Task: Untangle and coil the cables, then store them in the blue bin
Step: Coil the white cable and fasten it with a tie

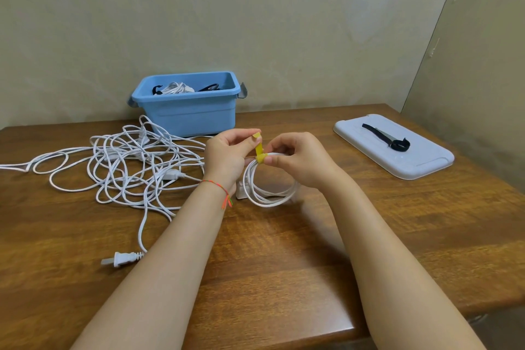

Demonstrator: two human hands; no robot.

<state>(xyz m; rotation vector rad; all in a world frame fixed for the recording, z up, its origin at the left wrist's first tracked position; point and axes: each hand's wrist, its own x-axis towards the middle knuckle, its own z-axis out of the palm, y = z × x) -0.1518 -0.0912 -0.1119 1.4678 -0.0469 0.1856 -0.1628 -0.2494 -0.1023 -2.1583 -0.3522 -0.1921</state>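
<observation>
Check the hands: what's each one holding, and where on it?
Left hand pinches the free end of the yellow strap. Right hand grips the coiled white cable at its top, where the strap wraps it.

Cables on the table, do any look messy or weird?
Yes. The white cable tangle sprawls loose left of the blue bin, its plug near the front edge. The coil in both hands looks neat, with a yellow tie round it.
</observation>
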